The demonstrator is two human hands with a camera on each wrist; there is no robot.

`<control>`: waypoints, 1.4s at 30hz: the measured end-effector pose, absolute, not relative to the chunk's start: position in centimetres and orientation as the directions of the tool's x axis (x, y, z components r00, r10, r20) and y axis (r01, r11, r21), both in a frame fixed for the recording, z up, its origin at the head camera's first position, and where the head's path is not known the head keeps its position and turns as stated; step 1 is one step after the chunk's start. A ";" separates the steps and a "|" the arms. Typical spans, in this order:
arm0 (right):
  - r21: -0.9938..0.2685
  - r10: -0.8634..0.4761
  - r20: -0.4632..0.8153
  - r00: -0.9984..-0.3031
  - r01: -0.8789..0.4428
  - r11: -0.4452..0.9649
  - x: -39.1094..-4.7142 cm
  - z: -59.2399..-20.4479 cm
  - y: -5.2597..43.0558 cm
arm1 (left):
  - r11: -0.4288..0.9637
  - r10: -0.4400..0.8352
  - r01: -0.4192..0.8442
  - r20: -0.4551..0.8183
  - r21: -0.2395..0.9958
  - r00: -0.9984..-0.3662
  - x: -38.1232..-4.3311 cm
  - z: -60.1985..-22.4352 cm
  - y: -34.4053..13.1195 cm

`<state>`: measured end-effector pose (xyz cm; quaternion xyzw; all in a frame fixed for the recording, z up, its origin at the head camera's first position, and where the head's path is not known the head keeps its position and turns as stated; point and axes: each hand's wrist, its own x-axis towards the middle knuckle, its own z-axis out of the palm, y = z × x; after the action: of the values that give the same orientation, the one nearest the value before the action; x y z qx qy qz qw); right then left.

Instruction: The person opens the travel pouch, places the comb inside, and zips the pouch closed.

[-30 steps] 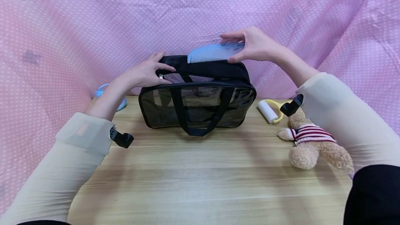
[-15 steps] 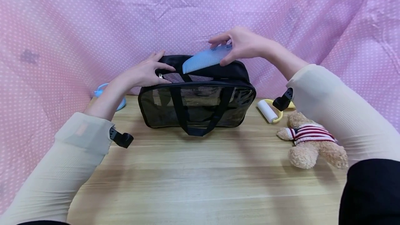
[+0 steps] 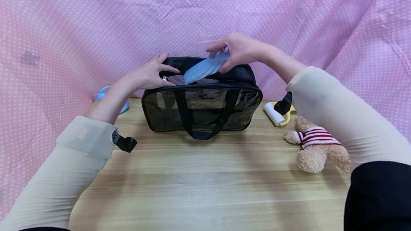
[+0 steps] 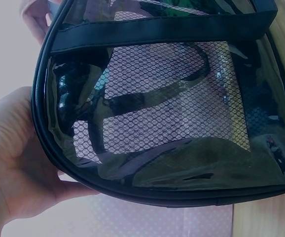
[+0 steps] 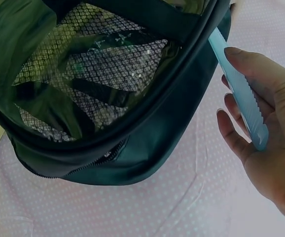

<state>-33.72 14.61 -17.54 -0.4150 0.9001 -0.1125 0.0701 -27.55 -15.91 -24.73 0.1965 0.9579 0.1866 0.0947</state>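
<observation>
A light blue comb (image 3: 205, 67) slants down to the left, its toothed end at the unzipped top of a black see-through bag (image 3: 163, 108). My right hand (image 3: 240, 48) pinches the comb's upper end between thumb and fingers. In the right wrist view the comb (image 5: 243, 98) lies across that hand's fingers, and its far end passes out of sight behind the bag's rim (image 5: 182, 74). My left hand (image 3: 151, 74) rests at the bag's top left corner, thumb and fingers spread across the opening beside the zipper pull (image 3: 165, 78). In the left wrist view, the bag partly hides that hand (image 4: 19, 158).
To the bag's right lies a lint roller (image 3: 274, 114) with a yellow handle. A teddy bear (image 3: 321, 145) in a striped sweater lies nearer on the wooden table (image 3: 205, 181). A light blue object (image 3: 124, 107) is partly hidden behind my left forearm. Pink dotted cloth (image 3: 205, 6) hangs behind.
My right hand has moved left and slightly down with the comb, tipping its toothed end from above the bag's back edge down to the opening. The left hand has stayed in place.
</observation>
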 end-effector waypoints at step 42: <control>-0.353 -0.751 -0.112 -0.650 -0.681 0.642 -33.4 -18.5 13.6 | 0.859 0.409 0.342 -0.108 0.382 -0.906 -27.8 -24.9 -15.9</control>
<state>-33.43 13.63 -18.52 -0.3989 0.8973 -0.1413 0.1250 -27.77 -15.89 -24.88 0.1956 0.9595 0.1801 0.0928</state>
